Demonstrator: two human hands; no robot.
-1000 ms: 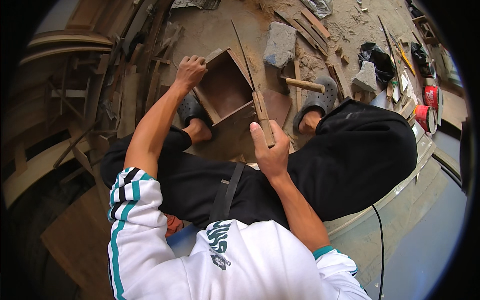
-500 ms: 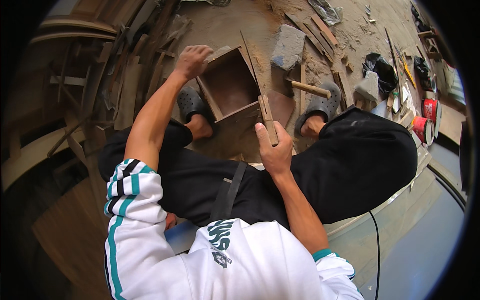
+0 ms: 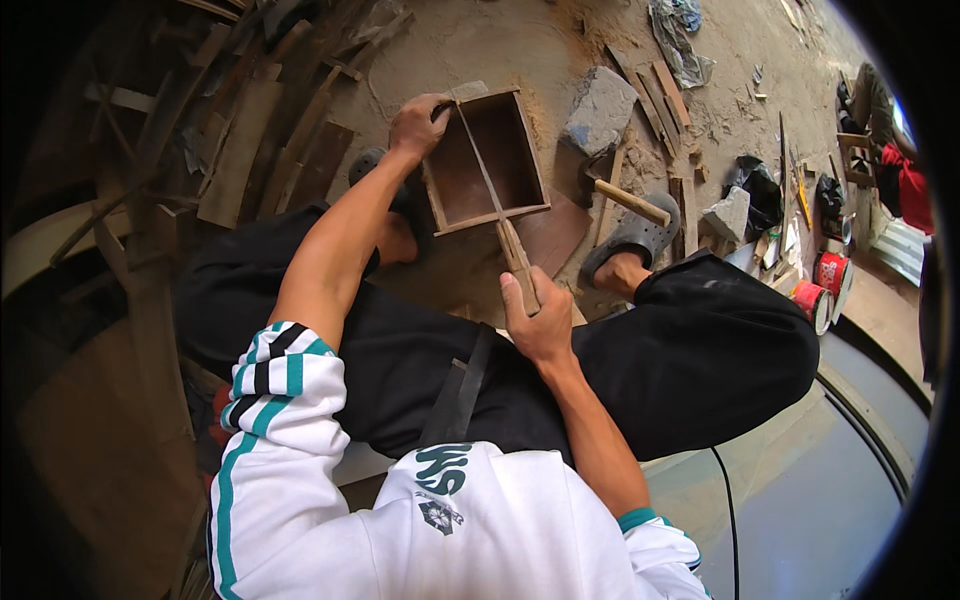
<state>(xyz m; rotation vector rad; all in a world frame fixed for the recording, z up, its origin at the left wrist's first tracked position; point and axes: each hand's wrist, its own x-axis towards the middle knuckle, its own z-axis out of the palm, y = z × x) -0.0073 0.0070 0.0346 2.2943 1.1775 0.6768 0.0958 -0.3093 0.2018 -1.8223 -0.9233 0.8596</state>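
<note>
A shallow open wooden box (image 3: 530, 150) sits on the ground between my feet. My left hand (image 3: 418, 128) is closed around its far left corner, fingers partly hidden behind the edge. In my right hand (image 3: 540, 318) is the wooden handle of a handsaw (image 3: 513, 250), thumb lying along it. The thin, tapering blade points away from me and slants over the box's opening, its tip close to my left fingers. Whether its teeth touch the wood I cannot tell.
A concrete block (image 3: 598, 112) lies right of the box. A wooden-handled tool (image 3: 632, 201) rests by my right shoe (image 3: 645, 238). Scrap boards (image 3: 240, 150) crowd the left. A black plastic bag (image 3: 757, 190) and red cans (image 3: 828, 275) stand at the right.
My left hand has come down and right onto the box's far left corner. The saw blade has swung left from the box's right side to across its opening.
</note>
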